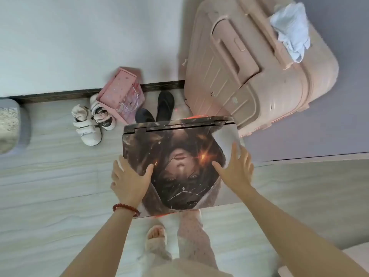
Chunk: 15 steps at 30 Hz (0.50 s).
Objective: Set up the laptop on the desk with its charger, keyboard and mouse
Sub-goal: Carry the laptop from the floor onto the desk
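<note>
Head view: a closed laptop, its lid covered by a printed portrait skin, is held flat in the air above the pale tiled floor, hinge edge away from the person. The left hand grips its left edge, thumb on the lid and fingers curled round the side. The right hand lies on the lid's right part with fingers spread and fairly straight. Beyond the laptop stand a pink suitcase, black slippers, white sneakers and a pink gift bag.
</note>
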Tool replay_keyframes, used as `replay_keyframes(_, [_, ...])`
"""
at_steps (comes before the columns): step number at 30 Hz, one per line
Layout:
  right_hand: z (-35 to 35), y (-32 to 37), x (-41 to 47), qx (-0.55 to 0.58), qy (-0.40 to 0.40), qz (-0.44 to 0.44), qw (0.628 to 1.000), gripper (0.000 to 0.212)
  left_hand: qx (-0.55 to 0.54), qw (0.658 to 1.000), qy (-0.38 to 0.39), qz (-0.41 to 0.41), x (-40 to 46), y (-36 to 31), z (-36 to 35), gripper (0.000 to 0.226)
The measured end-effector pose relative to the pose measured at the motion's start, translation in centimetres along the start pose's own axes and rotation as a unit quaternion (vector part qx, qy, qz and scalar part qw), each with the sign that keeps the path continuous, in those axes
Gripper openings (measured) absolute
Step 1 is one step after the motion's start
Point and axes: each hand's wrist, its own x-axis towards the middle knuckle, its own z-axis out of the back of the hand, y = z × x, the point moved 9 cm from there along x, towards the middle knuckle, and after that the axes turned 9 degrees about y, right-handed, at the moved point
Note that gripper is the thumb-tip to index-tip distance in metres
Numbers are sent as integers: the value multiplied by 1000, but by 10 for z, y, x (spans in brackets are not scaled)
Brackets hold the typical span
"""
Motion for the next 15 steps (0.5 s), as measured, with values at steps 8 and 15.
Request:
replay_keyframes(8, [-20,-24,28,119,58,-67,989,106,-138,988,-7,66,24,7,-17,100])
replay_keyframes(15, [-18,-22,24,137,43,-50,988,101,-183,979,-15,92,17,10,-12,93])
